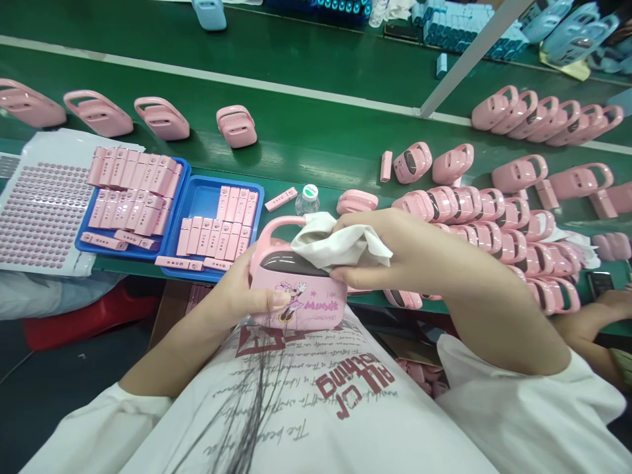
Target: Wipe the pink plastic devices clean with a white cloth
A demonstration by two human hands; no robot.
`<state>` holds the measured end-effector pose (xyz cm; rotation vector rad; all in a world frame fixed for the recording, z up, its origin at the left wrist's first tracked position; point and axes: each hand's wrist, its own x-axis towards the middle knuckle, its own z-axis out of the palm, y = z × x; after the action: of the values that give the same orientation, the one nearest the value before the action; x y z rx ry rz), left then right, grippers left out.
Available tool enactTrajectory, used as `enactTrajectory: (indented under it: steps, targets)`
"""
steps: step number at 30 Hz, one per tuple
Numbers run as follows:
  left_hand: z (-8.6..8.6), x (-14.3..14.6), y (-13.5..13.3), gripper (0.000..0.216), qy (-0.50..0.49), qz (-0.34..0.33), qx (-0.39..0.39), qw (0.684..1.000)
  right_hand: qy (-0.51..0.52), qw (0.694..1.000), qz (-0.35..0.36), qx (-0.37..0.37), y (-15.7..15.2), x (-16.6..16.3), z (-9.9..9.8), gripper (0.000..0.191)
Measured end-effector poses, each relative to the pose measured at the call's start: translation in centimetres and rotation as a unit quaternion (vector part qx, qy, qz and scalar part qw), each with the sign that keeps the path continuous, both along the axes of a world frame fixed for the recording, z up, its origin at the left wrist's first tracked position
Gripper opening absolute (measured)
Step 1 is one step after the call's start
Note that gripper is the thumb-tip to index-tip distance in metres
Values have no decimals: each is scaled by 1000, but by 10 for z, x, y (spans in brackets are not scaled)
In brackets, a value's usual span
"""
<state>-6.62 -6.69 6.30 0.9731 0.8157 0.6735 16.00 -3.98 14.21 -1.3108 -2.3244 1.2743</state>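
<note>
My left hand grips a pink handled device by its left side, thumb across the printed cartoon mouse on its front. The device is tilted, close to my shirt, with its dark glossy panel facing up. My right hand is closed on a white cloth, which rests on the device's top right part and covers some of the handle. Just beyond stands a small clear bottle with a green and white cap. A pink stick-shaped piece lies to the bottle's left.
Two blue trays with pink stick-shaped pieces stand at left, beside a white sheet of round pink stickers. Pink devices crowd the right side; others line the green conveyor. A metal post rises there. Another person's arm shows at right.
</note>
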Motion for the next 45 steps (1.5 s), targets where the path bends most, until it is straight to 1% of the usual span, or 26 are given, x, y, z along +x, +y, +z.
enactTrajectory:
  steps: [2, 7, 11, 15, 20, 23, 26, 28, 29, 31, 32, 33, 34, 35, 36, 37, 38, 39, 40, 41, 43, 45]
  targets:
    - [-1, -1, 0, 95, 5, -3, 2, 1000, -4, 1000, 0, -4, 0, 0, 0, 12]
    - [-3, -2, 0, 87, 13, 2, -1, 1000, 12, 1000, 5, -9, 1, 2, 0, 11]
    - [-3, -1, 0, 92, -11, -7, -4, 1000, 28, 999, 11, -15, 1, 3, 0, 11]
    - [-3, -1, 1, 93, -32, -18, -8, 999, 12, 1000, 6, -4, 0, 3, 1, 11]
    - [-6, -2, 0, 94, -26, -7, -1, 1000, 8, 1000, 0, 4, -2, 1, 2, 10]
    - [-5, -1, -1, 87, -20, 10, 2, 1000, 21, 1000, -3, 2, -1, 0, -3, 8]
    - [-11, -3, -2, 78, -23, 21, 14, 999, 49, 999, -17, -11, 2, 4, -15, 4]
    - [-24, -9, -2, 76, 0, 51, 31, 998, 70, 996, -50, -28, 4, 11, -30, 11]
    - [-34, -14, -2, 76, 29, 80, 39, 996, 81, 993, -76, -35, 5, 16, -38, 14]
    - [-60, -23, -5, 73, 127, 154, 45, 979, 103, 983, -149, -44, 8, 28, -57, 19]
    - [-76, -28, -7, 73, 181, 191, 49, 964, 111, 974, -193, -49, 9, 34, -68, 21]
    - [-93, -32, -10, 71, 232, 213, 52, 948, 117, 962, -241, -57, 10, 39, -78, 22]
    - [-111, -34, -13, 65, 283, 245, 53, 926, 124, 946, -292, -66, 12, 43, -89, 23]
    - [-129, -36, -16, 61, 324, 262, 53, 908, 135, 926, -343, -76, 13, 47, -99, 25]
    - [-147, -36, -19, 61, 346, 269, 54, 897, 153, 903, -391, -87, 15, 50, -109, 28]
    - [-165, -35, -22, 62, 357, 281, 63, 889, 173, 879, -433, -97, 17, 52, -118, 31]
    - [-181, -34, -24, 64, 355, 283, 82, 887, 194, 857, -467, -101, 20, 53, -126, 34]
    - [-195, -32, -26, 64, 351, 285, 114, 885, 212, 839, -493, -91, 24, 52, -132, 36]
    - [-207, -30, -26, 63, 350, 290, 148, 878, 218, 831, -507, -65, 29, 51, -137, 36]
    - [-217, -28, -27, 63, 350, 297, 174, 871, 210, 835, -509, -23, 33, 48, -141, 35]
    - [-231, -24, -26, 61, 342, 309, 205, 864, 153, 859, -481, 81, 43, 38, -146, 31]
    - [-237, -24, -26, 57, 318, 301, 217, 873, 71, 895, -407, 168, 52, 22, -153, 28]
